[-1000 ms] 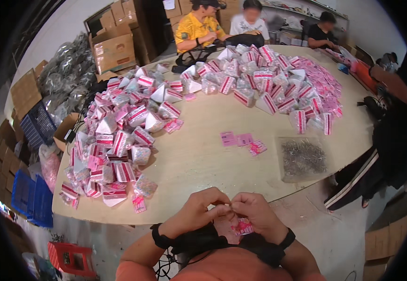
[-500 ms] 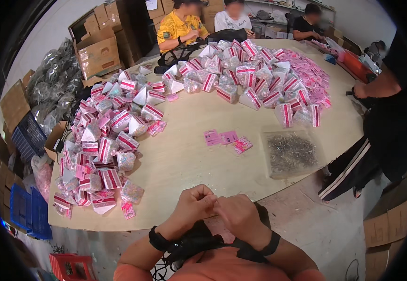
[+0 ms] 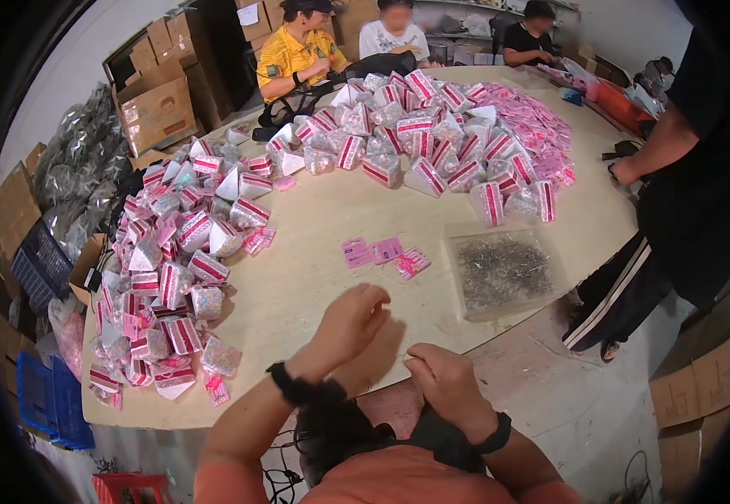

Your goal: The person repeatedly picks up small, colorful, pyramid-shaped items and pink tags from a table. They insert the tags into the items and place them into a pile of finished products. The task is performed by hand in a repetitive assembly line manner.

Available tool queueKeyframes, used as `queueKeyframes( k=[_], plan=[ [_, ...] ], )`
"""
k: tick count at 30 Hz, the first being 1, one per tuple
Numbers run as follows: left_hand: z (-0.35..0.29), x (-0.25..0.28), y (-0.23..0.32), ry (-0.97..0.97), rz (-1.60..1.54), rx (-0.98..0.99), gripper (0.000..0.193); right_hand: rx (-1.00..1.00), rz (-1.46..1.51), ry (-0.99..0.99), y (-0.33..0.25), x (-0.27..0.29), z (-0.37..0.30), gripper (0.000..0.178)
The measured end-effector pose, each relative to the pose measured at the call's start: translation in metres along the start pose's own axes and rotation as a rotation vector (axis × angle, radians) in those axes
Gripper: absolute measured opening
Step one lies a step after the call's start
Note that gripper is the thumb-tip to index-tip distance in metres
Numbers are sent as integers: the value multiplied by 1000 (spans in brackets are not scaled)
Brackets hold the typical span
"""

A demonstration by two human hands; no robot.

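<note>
The person's left hand [image 3: 350, 323] hovers low over the near part of the wooden counter [image 3: 314, 252], fingers curled loosely downward; whether anything sits in it I cannot tell. The right hand [image 3: 447, 385] rests at the counter's near edge, thumb and forefinger pinched together on something too small to make out. Just beyond the left hand lie three small pink cards [image 3: 386, 252], flat and side by side. To their right sits a clear bag of dark metal pins [image 3: 503, 270]. A heap of pink-and-white packets [image 3: 167, 277] runs along the left, and another pile [image 3: 440, 143] is farther back. Across the counter sit three other people, and one stands at the right.
</note>
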State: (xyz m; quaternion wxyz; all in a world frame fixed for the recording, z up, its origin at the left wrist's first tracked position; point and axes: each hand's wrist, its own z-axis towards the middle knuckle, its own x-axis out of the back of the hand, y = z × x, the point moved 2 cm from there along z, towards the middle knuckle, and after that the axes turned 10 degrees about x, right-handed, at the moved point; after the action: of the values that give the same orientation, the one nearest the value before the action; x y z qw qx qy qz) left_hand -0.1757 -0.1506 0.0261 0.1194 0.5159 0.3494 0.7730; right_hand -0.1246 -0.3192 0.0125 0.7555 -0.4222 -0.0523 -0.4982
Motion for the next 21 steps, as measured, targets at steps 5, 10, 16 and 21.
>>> queueKeyframes(
  k=[5,10,16,21],
  plan=[
    [47,-32,-18,45,281,-112,13,-226,149,-20,5,8,-8,15],
    [62,-43,-35,-70,289,-64,16,-401,281,-6,19,17,-16,15],
    [107,-37,-16,-120,278,-169,18,-721,752,58,32,8,-16,12],
    [179,-28,-8,-90,455,-219,39,-866,902,-19,45,6,-11,14]
  ],
)
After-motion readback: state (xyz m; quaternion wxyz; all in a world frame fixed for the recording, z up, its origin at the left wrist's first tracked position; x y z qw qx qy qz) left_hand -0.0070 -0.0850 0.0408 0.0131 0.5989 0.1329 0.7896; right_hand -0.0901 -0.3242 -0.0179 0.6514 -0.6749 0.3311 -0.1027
